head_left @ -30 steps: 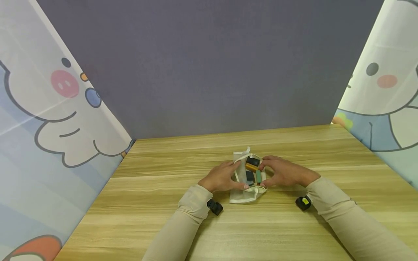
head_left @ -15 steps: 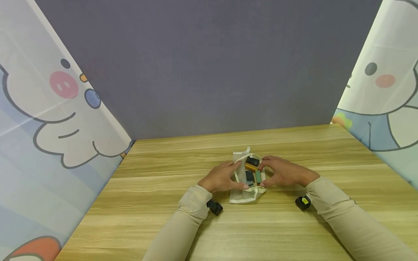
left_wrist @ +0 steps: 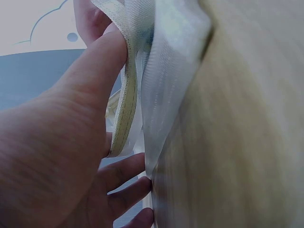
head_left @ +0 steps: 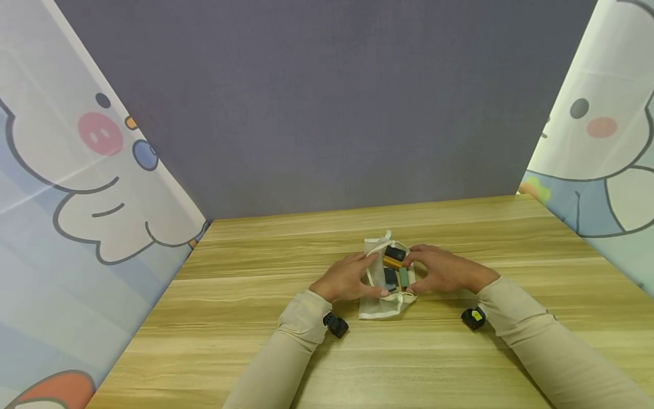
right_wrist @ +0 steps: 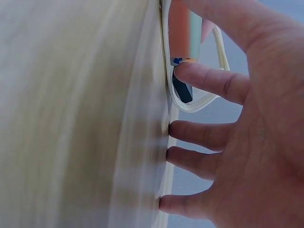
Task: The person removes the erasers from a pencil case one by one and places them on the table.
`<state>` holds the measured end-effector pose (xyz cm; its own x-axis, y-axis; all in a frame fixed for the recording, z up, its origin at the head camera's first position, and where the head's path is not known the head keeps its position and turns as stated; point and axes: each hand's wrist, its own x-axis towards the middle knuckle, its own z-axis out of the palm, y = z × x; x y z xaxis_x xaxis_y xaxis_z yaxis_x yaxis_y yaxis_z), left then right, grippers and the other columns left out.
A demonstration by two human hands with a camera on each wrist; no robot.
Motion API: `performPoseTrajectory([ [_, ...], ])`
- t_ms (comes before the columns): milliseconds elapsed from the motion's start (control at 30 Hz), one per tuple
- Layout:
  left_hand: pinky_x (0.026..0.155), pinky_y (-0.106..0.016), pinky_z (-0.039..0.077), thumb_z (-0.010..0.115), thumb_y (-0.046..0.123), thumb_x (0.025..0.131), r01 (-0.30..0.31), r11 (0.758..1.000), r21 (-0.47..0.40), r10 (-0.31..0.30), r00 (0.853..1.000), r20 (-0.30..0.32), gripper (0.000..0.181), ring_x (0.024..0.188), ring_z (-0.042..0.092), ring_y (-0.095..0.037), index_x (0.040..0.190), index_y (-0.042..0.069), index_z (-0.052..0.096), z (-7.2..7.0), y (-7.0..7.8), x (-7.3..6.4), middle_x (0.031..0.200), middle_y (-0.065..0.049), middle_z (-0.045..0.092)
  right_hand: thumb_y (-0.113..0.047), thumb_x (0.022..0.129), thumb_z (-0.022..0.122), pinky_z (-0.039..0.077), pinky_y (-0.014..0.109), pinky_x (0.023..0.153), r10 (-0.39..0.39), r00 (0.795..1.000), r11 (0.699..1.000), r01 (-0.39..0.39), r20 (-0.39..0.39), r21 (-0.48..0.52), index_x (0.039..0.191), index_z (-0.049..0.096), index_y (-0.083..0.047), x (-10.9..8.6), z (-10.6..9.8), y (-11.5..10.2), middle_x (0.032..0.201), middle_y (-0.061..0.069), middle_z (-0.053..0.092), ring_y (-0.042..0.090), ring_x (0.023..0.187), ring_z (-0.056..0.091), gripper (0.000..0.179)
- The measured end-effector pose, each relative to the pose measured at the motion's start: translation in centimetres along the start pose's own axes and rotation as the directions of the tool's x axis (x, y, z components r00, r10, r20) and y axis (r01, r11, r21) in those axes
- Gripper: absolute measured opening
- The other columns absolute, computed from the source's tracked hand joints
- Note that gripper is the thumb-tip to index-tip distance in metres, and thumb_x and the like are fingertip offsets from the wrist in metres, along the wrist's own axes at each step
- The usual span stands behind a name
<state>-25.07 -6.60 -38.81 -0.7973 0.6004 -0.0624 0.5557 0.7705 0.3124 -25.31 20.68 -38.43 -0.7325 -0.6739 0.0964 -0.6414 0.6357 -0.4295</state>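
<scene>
A white mesh pouch (head_left: pixel 378 305) with cream trim lies on the table, its mouth spread wide. My left hand (head_left: pixel 348 278) grips the pouch's rim from the left; in the left wrist view its thumb (left_wrist: pixel 102 57) lies against the trim (left_wrist: pixel 126 111). From the right, my right hand (head_left: pixel 441 270) reaches into the mouth, thumb and index finger at the two ends of a small green-and-orange block (head_left: pixel 404 276). In the right wrist view that block (right_wrist: pixel 179 33) shows between them, while the other fingers touch the table side. A black piece (head_left: pixel 395 253), an orange piece (head_left: pixel 393 262) and a dark piece (head_left: pixel 390 276) lie inside.
The wooden table (head_left: pixel 255 250) runs back to a dark grey panel (head_left: pixel 327 113). Cartoon-printed cloths (head_left: pixel 46 238) hang at left and right. Black wrist devices are strapped below both sleeves (head_left: pixel 306 318).
Both hands keep nearly the same place at the pouch. The view has shifted only very slightly.
</scene>
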Motion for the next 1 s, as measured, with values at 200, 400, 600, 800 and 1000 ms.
performPoseTrajectory([
  [200,0.113,-0.048,0.033,0.063,0.069,0.087,0.003,1.0,-0.005,-0.003,1.0,0.002,0.097,0.146,0.031,-0.027,0.162,0.023,0.021,-0.04,0.02,-0.09,0.162,-0.008,0.029,-0.045,0.086,0.078,0.049,0.053,0.088,0.01,1.0,1.0,-0.01,0.001,-0.003,0.111,0.066,-0.019,-0.01,0.12,-0.08,0.127,0.012,0.057,0.034,0.111,0.058,0.039],
  [400,0.113,-0.048,0.033,0.063,0.069,0.087,-0.002,1.0,-0.008,0.002,1.0,0.001,0.098,0.146,0.031,-0.027,0.162,0.023,0.02,-0.06,0.0,-0.13,0.162,-0.009,0.03,-0.046,0.086,0.078,0.049,0.054,0.088,0.008,1.0,1.0,-0.008,0.003,-0.002,0.112,0.066,-0.02,0.0,0.1,-0.11,0.127,0.011,0.057,0.034,0.112,0.058,0.039],
  [600,0.112,-0.049,0.033,0.062,0.07,0.087,0.0,1.0,-0.012,0.0,1.0,0.001,0.098,0.146,0.03,-0.027,0.163,0.023,0.02,-0.02,-0.06,-0.1,0.162,-0.01,0.029,-0.046,0.085,0.079,0.048,0.056,0.089,0.016,1.0,1.0,-0.016,0.007,-0.018,0.111,0.065,-0.022,0.07,0.03,-0.08,0.129,0.015,0.056,0.038,0.114,0.057,0.038],
  [800,0.113,-0.05,0.032,0.062,0.071,0.087,0.012,1.0,-0.024,-0.012,1.0,0.003,0.099,0.147,0.028,-0.027,0.163,0.025,0.019,0.09,-0.1,-0.03,0.162,-0.009,0.028,-0.045,0.085,0.079,0.049,0.056,0.088,0.018,1.0,1.0,-0.018,0.009,-0.016,0.11,0.066,-0.022,0.07,0.04,-0.13,0.128,0.015,0.056,0.037,0.113,0.057,0.036],
  [1000,0.113,-0.049,0.032,0.064,0.069,0.087,0.002,1.0,-0.023,-0.002,1.0,-0.002,0.099,0.147,0.029,-0.027,0.163,0.024,0.019,0.04,-0.05,-0.09,0.162,-0.009,0.029,-0.043,0.085,0.08,0.047,0.058,0.092,0.034,0.999,0.999,-0.034,-0.002,-0.023,0.113,0.067,-0.022,-0.05,0.18,-0.09,0.131,0.017,0.055,0.039,0.117,0.056,0.037],
])
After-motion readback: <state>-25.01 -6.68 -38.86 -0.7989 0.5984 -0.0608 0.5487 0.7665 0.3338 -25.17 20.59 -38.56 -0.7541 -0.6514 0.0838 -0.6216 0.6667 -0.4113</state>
